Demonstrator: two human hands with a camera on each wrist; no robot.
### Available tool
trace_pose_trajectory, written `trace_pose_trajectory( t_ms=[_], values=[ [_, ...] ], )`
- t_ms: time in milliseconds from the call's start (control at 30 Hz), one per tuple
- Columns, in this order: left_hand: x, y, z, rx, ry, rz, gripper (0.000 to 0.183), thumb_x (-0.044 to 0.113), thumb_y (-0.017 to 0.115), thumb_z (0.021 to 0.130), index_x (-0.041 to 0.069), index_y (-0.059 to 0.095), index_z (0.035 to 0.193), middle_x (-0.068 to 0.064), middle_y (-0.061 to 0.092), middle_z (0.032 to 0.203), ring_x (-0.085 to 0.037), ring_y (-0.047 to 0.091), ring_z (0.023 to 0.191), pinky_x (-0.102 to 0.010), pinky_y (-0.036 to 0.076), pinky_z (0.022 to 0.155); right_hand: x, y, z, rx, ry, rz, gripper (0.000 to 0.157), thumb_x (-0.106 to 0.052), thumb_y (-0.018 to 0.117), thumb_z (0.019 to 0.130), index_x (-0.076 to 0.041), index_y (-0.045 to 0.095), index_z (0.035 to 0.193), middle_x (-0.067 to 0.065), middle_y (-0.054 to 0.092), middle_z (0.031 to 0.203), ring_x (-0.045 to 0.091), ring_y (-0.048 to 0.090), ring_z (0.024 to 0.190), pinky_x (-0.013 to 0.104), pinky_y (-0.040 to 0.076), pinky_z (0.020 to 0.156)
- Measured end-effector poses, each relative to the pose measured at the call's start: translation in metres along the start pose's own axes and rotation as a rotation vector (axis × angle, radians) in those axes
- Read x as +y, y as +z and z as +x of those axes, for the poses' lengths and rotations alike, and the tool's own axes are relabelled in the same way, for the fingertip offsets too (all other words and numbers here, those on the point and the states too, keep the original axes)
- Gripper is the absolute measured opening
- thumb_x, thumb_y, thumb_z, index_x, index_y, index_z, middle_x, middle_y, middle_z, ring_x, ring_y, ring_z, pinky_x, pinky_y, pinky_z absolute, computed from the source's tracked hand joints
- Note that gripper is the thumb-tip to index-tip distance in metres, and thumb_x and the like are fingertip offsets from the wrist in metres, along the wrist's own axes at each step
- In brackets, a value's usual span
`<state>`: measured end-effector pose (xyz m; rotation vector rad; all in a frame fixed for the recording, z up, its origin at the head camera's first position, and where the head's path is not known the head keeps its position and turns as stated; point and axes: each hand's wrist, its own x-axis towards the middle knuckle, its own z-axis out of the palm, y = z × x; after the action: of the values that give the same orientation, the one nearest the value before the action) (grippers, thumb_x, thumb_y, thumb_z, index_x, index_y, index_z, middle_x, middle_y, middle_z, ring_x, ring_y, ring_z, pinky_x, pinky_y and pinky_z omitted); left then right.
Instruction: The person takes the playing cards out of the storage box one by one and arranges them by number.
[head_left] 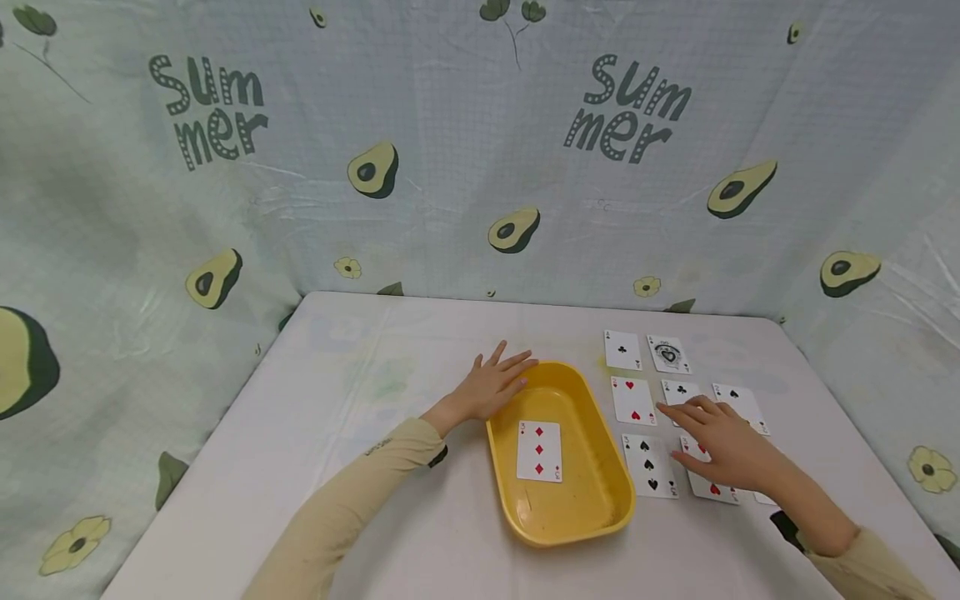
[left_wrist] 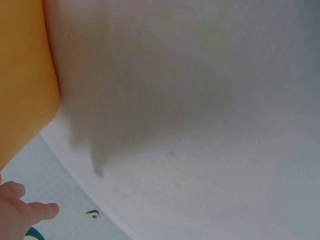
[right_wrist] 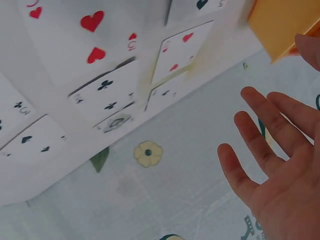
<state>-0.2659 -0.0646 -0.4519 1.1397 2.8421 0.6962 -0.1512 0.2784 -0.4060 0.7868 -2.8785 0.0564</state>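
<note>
My left hand (head_left: 487, 387) lies with spread fingers on the upper left rim of a yellow plastic tray (head_left: 592, 433). Inside the tray a three of diamonds (head_left: 539, 451) is face up. My right hand (head_left: 723, 442), fingers extended and holding nothing, hovers over face-up playing cards right of the tray. Beneath it, partly covered, are a two of clubs (head_left: 678, 389) and a three of hearts (head_left: 716, 490). Beside it lie a two of hearts (head_left: 633, 401), a three of spades (head_left: 649, 466) and a two of spades (head_left: 741, 407). A three of clubs (right_wrist: 7, 112) is mostly hidden in the head view.
At the back of the card layout are an ace of clubs (head_left: 623, 350) and an ornate ace of spades (head_left: 668, 354). The white-covered table (head_left: 360, 375) meets a patterned cloth backdrop (head_left: 450, 100) with avocados along its far edge and sides.
</note>
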Motion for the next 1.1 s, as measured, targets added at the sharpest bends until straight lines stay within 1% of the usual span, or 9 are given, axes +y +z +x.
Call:
trace_pose_trajectory(
  t_ms=[100,233,367,433,533,700,867,1000,1100],
  values=[
    [0.001,-0.001,0.001,-0.007,-0.008,0.013,0.049,0.044,0.019,0.097,0.024,0.027,0.141,0.005,0.021,0.149,-0.032,0.0,0.139,-0.065,0.01,0.102,-0.009,0.001,0.008,0.027,-0.046,0.001,0.057,-0.031,0.071,0.073,-0.013,0.052,0.124,0.003,0.06,0.111,0.023,0.048,0.103,0.047,0.041,0.087],
    [0.004,-0.003,0.003,-0.031,-0.045,0.071,0.045,0.037,0.025,0.098,0.022,0.03,0.14,0.003,0.024,0.148,-0.033,0.004,0.139,-0.063,0.013,0.103,-0.018,0.005,0.02,0.085,-0.134,-0.003,0.053,-0.029,0.071,0.074,-0.011,0.055,0.121,0.002,0.061,0.109,0.022,0.049,0.103,0.045,0.041,0.087],
    [0.004,-0.002,0.003,-0.031,-0.043,0.086,0.045,0.036,0.026,0.098,0.021,0.031,0.14,0.002,0.025,0.148,-0.034,0.006,0.138,-0.064,0.015,0.102,-0.028,0.01,0.031,0.107,-0.205,-0.003,0.052,-0.031,0.069,0.075,-0.011,0.055,0.121,0.001,0.061,0.11,0.02,0.049,0.103,0.043,0.04,0.088],
    [0.004,-0.002,0.003,-0.033,-0.04,0.082,0.045,0.036,0.026,0.098,0.021,0.03,0.14,0.002,0.025,0.148,-0.035,0.006,0.138,-0.064,0.015,0.102,-0.034,0.012,0.036,0.096,-0.229,0.0,0.05,-0.031,0.068,0.076,-0.011,0.056,0.121,0.0,0.061,0.111,0.019,0.049,0.103,0.042,0.04,0.087],
    [0.004,-0.002,0.003,-0.03,-0.034,0.079,0.045,0.034,0.027,0.098,0.021,0.03,0.14,0.001,0.025,0.148,-0.036,0.006,0.138,-0.065,0.016,0.101,-0.045,0.014,0.044,0.048,-0.242,0.006,0.049,-0.032,0.066,0.078,-0.01,0.055,0.121,0.0,0.06,0.113,0.02,0.049,0.103,0.042,0.04,0.087],
    [0.005,-0.003,0.002,-0.027,-0.04,0.079,0.044,0.035,0.027,0.098,0.021,0.031,0.14,0.001,0.026,0.148,-0.036,0.007,0.138,-0.065,0.016,0.101,-0.058,0.02,0.057,-0.031,-0.273,-0.008,0.051,-0.034,0.064,0.08,-0.01,0.052,0.123,0.002,0.057,0.12,0.022,0.046,0.108,0.045,0.037,0.092],
    [0.004,-0.003,0.003,-0.03,-0.047,0.084,0.045,0.036,0.026,0.098,0.022,0.031,0.14,0.002,0.025,0.148,-0.035,0.007,0.138,-0.065,0.016,0.101,-0.066,0.028,0.069,-0.044,-0.329,-0.024,0.051,-0.036,0.062,0.081,-0.01,0.052,0.124,0.004,0.055,0.123,0.024,0.044,0.111,0.047,0.033,0.094],
    [0.004,-0.002,0.003,-0.035,-0.047,0.086,0.045,0.037,0.026,0.098,0.022,0.031,0.14,0.002,0.025,0.148,-0.035,0.007,0.138,-0.065,0.017,0.1,-0.072,0.034,0.077,-0.043,-0.363,-0.019,0.056,-0.037,0.065,0.077,-0.009,0.051,0.124,0.005,0.054,0.123,0.024,0.044,0.111,0.047,0.033,0.094],
    [0.004,-0.002,0.002,-0.035,-0.045,0.086,0.044,0.036,0.027,0.098,0.022,0.031,0.14,0.002,0.025,0.148,-0.035,0.007,0.138,-0.065,0.017,0.1,-0.079,0.039,0.082,-0.057,-0.366,-0.012,0.06,-0.04,0.066,0.075,-0.009,0.051,0.124,0.006,0.054,0.124,0.025,0.044,0.11,0.048,0.034,0.093]
  ],
)
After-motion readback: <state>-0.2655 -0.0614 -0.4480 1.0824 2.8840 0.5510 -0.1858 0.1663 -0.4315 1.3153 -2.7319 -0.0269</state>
